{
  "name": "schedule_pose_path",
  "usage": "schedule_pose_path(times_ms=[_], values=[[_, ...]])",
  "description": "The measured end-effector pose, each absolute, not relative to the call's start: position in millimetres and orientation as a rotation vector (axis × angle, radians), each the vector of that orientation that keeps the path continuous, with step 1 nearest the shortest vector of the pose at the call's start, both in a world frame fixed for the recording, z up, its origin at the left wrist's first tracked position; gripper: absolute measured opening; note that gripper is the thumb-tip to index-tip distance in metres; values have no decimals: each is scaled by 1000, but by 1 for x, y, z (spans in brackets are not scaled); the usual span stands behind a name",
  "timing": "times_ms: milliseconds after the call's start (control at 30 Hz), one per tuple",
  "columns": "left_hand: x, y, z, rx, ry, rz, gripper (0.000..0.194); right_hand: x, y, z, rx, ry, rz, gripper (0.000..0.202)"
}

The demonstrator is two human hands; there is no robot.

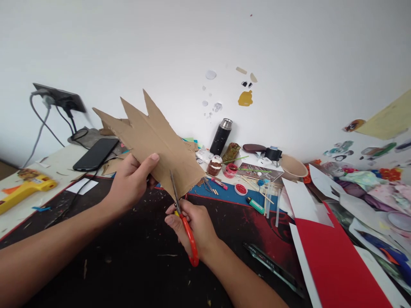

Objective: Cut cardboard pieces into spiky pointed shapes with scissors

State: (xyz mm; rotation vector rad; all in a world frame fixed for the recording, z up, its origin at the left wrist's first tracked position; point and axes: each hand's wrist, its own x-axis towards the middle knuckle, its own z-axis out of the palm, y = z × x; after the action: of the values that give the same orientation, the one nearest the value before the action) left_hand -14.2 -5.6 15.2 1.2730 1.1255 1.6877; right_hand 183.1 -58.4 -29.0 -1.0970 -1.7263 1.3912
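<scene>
My left hand [133,177] grips a piece of brown cardboard [160,145] by its lower left edge, the thumb lying on its face. Three pointed spikes are cut along the cardboard's upper left end, and the piece is tilted in the air above the table. My right hand [195,222] is closed round a pair of scissors [189,237] with red-orange handles. One blade lies over the cardboard's lower edge, pointing up into it; the other blade is hidden behind. Part of the handles is covered by my fingers.
On the dark mat [128,256] lies a box cutter [272,267]. Red card [334,261] and white sheets are at right. Paint jars [214,166], a black flask [221,136] and a green lighter [256,205] stand or lie behind. A phone [95,154] and yellow glue gun [28,192] are left.
</scene>
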Motion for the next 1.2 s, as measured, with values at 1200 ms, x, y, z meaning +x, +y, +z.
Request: schedule_pose_path(times_ms=[1200], values=[[-18,-2,4,1222,1152,1650,41,178,-61,-32,-1215,-1901,944,42]])
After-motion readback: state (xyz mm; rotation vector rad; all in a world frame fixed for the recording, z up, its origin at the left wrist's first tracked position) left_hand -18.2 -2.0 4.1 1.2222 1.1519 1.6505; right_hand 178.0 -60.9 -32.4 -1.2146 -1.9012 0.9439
